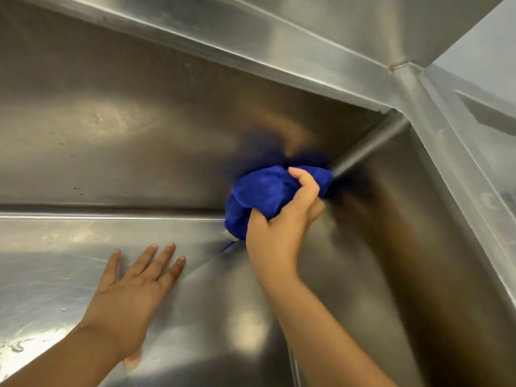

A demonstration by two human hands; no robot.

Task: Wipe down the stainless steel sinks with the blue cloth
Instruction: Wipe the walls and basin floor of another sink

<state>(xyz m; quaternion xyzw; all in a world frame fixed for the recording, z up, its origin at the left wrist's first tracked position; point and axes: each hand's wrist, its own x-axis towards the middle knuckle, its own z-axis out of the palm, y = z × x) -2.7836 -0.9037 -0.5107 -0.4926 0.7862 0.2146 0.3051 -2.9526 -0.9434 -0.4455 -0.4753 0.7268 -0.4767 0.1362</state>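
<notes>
I look down into a stainless steel sink (111, 129). My right hand (279, 227) grips a bunched blue cloth (262, 191) and presses it against the far wall, close to the basin's right-hand inner corner. The cloth's blue reflection shows blurred in the steel above it. My left hand (134, 286) lies flat with fingers spread on the bottom of the basin, left of the cloth and apart from it.
The sink's rim (251, 48) runs diagonally across the top. A vertical corner seam (371, 146) descends toward the cloth. The right wall (418, 247) slopes away to the lower right. A pale wall surface (485, 46) shows at the upper right.
</notes>
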